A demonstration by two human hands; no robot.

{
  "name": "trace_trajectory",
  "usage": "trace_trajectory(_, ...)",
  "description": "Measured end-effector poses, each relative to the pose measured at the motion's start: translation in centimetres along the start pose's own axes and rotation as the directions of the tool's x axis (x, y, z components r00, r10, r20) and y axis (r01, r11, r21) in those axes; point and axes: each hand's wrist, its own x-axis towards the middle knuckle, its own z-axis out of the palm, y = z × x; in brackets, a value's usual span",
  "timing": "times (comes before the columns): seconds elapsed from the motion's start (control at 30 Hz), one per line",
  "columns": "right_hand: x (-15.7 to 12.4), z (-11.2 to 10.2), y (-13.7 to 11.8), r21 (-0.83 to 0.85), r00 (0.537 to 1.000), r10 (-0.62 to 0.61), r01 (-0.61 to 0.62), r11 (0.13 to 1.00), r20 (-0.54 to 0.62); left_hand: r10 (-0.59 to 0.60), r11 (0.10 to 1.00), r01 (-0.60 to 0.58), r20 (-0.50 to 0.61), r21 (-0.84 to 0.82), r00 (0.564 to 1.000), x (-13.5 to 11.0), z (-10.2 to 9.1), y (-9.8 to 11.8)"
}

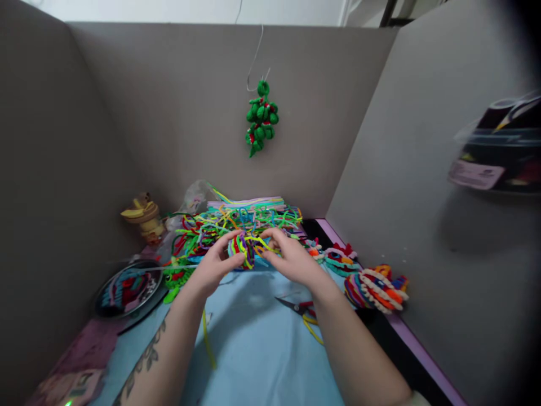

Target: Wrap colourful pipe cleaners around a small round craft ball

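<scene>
Over the light blue cloth, my left hand [215,265] closes its thumb and fingers on a small rounded striped piece made of pipe cleaners [240,251], in red, yellow, green, blue and purple. From its right side a yellow pipe cleaner [256,241] reaches to my right hand [291,256], whose thumb and bent fingers pinch it. Part of that grip is hidden by the fingers. Scissors [296,307] with dark blades lie near my right wrist, a yellow strand beside the handles. Another yellow pipe cleaner [208,344] lies by my left forearm.
Behind my hands is a heap of coloured pipe cleaners [270,217]. Finished striped figures [376,290] sit at the right. A round dish [129,290] and a yellowish figurine [146,220] stand left. A green ornament [261,118] hangs on the grey back panel [177,113].
</scene>
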Motion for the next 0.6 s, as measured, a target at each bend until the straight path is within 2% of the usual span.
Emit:
trace_trajectory(0.13, 0.1, 0.2, -0.6, -0.057, 0.996, 0.010, -0.015, 0.998, -0.084, 0.000, 0.999, 0.000, -0.018, 0.040, 1.000, -0.1, -0.1, 0.2)
trace_trajectory(0.23, 0.3, 0.2, 0.2, -0.128, 0.990, 0.019, -0.038, 0.991, -0.141, -0.025, 0.999, 0.026, 0.075, -0.020, 0.997, -0.4, -0.1, 0.4)
trace_trajectory(0.33, 0.5, 0.3, 0.7, -0.082, 0.987, 0.035, -0.048, 0.995, -0.156, -0.036, 0.997, 0.047, 0.186, -0.058, 0.982, -0.6, 0.1, 0.2)
trace_trajectory(0.4, 0.5, 0.4, 0.7, -0.015, 0.982, -0.020, 0.018, 1.000, -0.186, -0.044, 0.997, 0.056, 0.205, -0.053, 0.978, -0.6, 0.2, 0.0)
trace_trajectory(0.5, 0.5, 0.6, 0.4, 0.068, 0.967, -0.168, 0.184, 0.981, -0.190, -0.070, 0.993, 0.086, 0.198, -0.075, 0.978, -0.7, 0.4, -0.2)
trace_trajectory(0.6, 0.5, 0.8, 0.5, 0.063, 0.956, -0.229, 0.243, 0.968, -0.181, -0.103, 0.982, 0.132, 0.198, -0.137, 0.975, -0.8, 0.4, 0.0)
